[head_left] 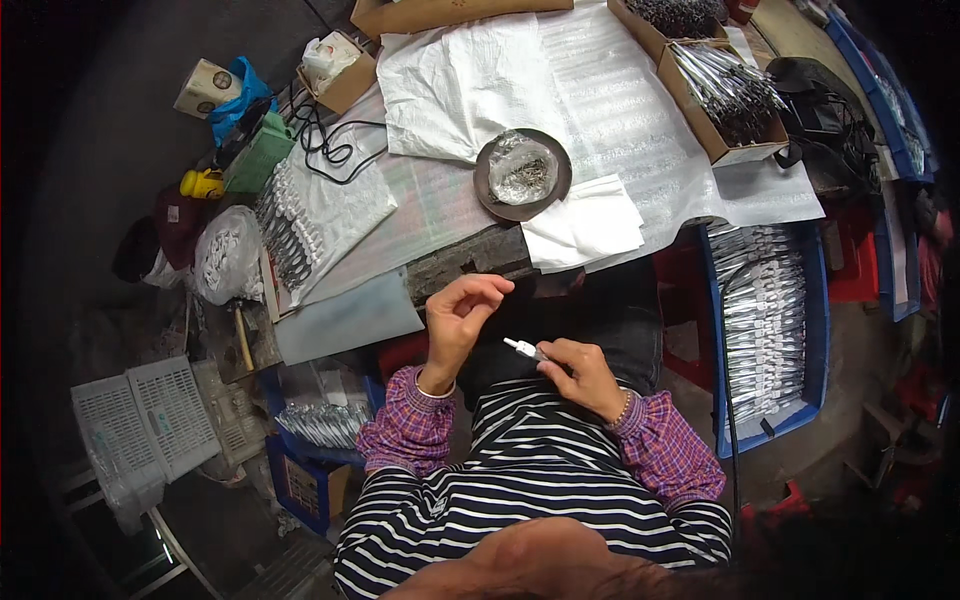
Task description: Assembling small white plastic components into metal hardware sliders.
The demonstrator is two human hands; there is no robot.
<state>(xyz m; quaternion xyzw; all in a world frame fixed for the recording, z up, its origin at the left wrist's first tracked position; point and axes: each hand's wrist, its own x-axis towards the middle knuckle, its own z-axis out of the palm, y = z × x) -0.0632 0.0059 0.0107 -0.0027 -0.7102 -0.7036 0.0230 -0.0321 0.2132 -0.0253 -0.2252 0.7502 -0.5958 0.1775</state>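
Note:
Above my lap, my right hand (588,375) pinches a slim piece with a white tip and block (524,348); its greyish rear end runs under my fingers, and its exact kind is too small to tell. To the left and slightly higher, my left hand (460,322) is raised near the table edge, thumb and fingers drawn together. Anything between those fingertips is too small to make out. Beyond my hands, a dark round dish (556,205) holds a clear plastic bag with small metal pieces (535,178). White sheets (590,232) lie partly beside the dish.
A blue crate (722,330) of silver and white pieces stands at right. Cardboard boxes of metal rods (715,85) sit at the far right. At left are rows of silver-and-white pieces (290,235), a black cable (345,165) and white plastic baskets (150,420).

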